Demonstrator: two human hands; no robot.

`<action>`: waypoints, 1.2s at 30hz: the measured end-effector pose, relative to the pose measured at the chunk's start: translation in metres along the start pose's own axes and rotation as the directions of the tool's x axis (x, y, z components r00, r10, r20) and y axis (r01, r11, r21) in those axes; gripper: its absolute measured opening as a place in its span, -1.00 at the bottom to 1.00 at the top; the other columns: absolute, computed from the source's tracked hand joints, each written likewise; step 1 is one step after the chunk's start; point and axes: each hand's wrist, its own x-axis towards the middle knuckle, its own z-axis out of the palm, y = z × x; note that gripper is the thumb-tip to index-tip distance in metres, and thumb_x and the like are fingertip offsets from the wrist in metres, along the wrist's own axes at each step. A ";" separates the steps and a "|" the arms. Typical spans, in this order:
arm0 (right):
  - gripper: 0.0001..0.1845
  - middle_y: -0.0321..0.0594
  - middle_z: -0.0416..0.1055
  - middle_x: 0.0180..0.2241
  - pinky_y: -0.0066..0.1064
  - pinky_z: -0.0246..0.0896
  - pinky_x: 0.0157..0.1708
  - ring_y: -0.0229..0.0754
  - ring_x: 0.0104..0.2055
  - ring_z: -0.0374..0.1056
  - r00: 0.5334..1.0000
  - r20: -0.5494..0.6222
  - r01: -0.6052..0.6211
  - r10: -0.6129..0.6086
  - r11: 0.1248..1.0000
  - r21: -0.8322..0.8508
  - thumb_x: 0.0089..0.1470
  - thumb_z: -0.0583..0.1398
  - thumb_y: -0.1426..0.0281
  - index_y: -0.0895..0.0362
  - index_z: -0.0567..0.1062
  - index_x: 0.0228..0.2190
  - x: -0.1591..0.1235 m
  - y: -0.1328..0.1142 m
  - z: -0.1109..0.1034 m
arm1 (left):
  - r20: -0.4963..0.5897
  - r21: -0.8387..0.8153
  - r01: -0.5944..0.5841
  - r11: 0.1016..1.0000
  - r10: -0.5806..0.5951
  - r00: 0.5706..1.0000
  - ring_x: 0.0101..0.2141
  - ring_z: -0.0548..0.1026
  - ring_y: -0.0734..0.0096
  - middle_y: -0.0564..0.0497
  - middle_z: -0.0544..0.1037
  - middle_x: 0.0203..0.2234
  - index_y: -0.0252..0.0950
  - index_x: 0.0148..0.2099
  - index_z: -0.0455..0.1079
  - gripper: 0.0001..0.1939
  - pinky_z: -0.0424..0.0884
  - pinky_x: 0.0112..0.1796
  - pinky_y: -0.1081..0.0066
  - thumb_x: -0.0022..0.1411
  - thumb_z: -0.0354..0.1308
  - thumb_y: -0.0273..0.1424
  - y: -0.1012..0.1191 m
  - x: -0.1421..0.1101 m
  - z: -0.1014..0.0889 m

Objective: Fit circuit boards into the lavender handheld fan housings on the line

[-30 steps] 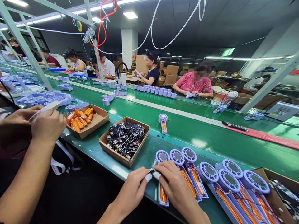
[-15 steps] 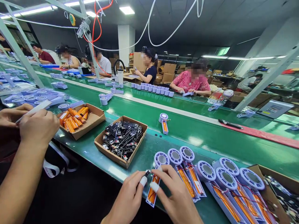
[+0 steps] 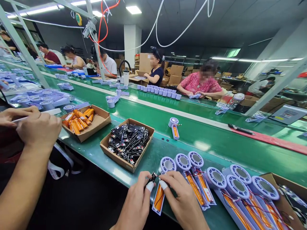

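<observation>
My left hand [image 3: 137, 198] pinches a small black circuit board [image 3: 151, 179] between thumb and fingers. Close beside it, my right hand [image 3: 183, 195] has its thumb and forefinger pressed together at the board's edge; what they grip is too small to make out. White covers sit on both thumb tips. Under the hands lies a lilac plastic housing [image 3: 168, 164] with a round speaker-like head and an orange battery [image 3: 158, 198] in its long open handle. Fingers partly hide its middle.
Several similar housings [image 3: 216, 178] with red and black wires lie at right, beside a box of boards [image 3: 268, 177]. At left stand a carton of circuit boards [image 3: 116, 160] and a carton of orange batteries [image 3: 100, 123]. A co-worker's hands [image 3: 39, 127] work at far left. Beyond runs a green conveyor [image 3: 144, 116].
My right thumb and forefinger have closed together near the board. The view has shifted slightly, moving the scene to the right. The co-worker's hands at left remain on a white strip.
</observation>
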 end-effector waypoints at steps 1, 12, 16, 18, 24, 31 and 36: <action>-0.75 -0.16 0.35 -0.21 -0.32 0.30 -0.20 -0.11 -0.16 0.32 0.999 -0.015 0.039 -0.040 0.997 -0.067 0.27 0.05 0.51 0.06 0.42 -0.08 -0.001 0.000 0.000 | -0.021 -0.027 0.018 0.999 -0.019 1.000 -0.37 0.53 0.29 -0.01 0.57 -0.30 -0.16 0.04 0.21 -0.77 0.36 -0.39 0.43 0.39 -0.14 -0.33 -0.001 -0.001 0.001; -0.68 -0.06 0.36 -0.27 -0.21 0.18 -0.34 -0.01 -0.27 0.26 0.961 0.015 0.244 -0.278 0.816 -0.524 0.27 -0.08 0.57 0.19 0.46 -0.24 0.012 -0.007 0.002 | -0.073 -0.022 0.039 0.999 -0.040 0.996 -0.50 0.52 0.36 0.04 0.55 -0.49 -0.23 0.09 0.36 -0.66 0.45 -0.44 0.47 0.38 -0.10 -0.30 0.002 -0.002 0.005; -0.63 -0.03 0.38 -0.28 -0.20 0.17 -0.33 0.01 -0.23 0.27 0.944 0.008 0.275 -0.330 0.773 -0.571 0.27 -0.11 0.58 0.21 0.47 -0.28 0.013 -0.010 0.004 | -0.131 0.126 -0.131 0.983 0.147 0.980 -0.10 0.56 0.22 -0.12 0.59 -0.10 -0.22 0.08 0.41 -0.67 0.46 -0.08 0.37 0.37 -0.06 -0.34 -0.003 -0.005 0.007; -0.64 -0.02 0.39 -0.25 -0.20 0.19 -0.29 0.01 -0.21 0.27 0.939 -0.034 0.264 -0.342 0.783 -0.563 0.28 -0.11 0.57 0.22 0.47 -0.27 0.010 -0.008 0.006 | -0.109 0.114 -0.140 0.983 0.153 0.982 -0.07 0.54 0.21 -0.12 0.59 -0.12 -0.22 0.08 0.41 -0.67 0.47 -0.09 0.39 0.37 -0.06 -0.33 -0.005 -0.005 0.007; -0.73 -0.08 0.41 -0.22 -0.24 0.27 -0.28 -0.05 -0.23 0.31 0.954 -0.109 0.205 -0.279 0.873 -0.442 0.30 -0.03 0.50 0.17 0.47 -0.19 0.004 0.003 0.010 | 0.023 -0.152 0.005 0.988 -0.002 1.000 -0.40 0.52 0.39 0.01 0.53 -0.37 -0.22 0.09 0.41 -0.67 0.43 -0.43 0.52 0.37 -0.02 -0.28 0.000 0.005 -0.002; -0.68 -0.17 0.40 -0.16 -0.29 0.37 -0.18 -0.11 -0.13 0.36 0.997 0.058 0.060 -0.052 0.989 -0.133 0.26 0.07 0.48 0.02 0.42 0.01 0.012 0.005 -0.005 | 0.072 -0.338 0.083 0.937 -0.062 0.996 -0.47 0.45 0.50 0.07 0.48 -0.44 -0.24 -0.01 0.49 -0.71 0.34 -0.47 0.54 0.33 0.09 -0.24 0.001 0.013 -0.010; -0.74 -0.19 0.43 -0.23 -0.31 0.36 -0.21 -0.13 -0.18 0.38 0.998 0.067 -0.001 0.003 1.000 -0.028 0.27 0.07 0.48 0.02 0.50 -0.12 0.013 0.002 -0.010 | 0.079 -0.470 0.115 0.875 -0.088 0.993 -0.55 0.41 0.53 0.08 0.47 -0.55 -0.33 -0.05 0.49 -0.68 0.34 -0.51 0.54 0.29 0.14 -0.22 0.000 0.018 -0.002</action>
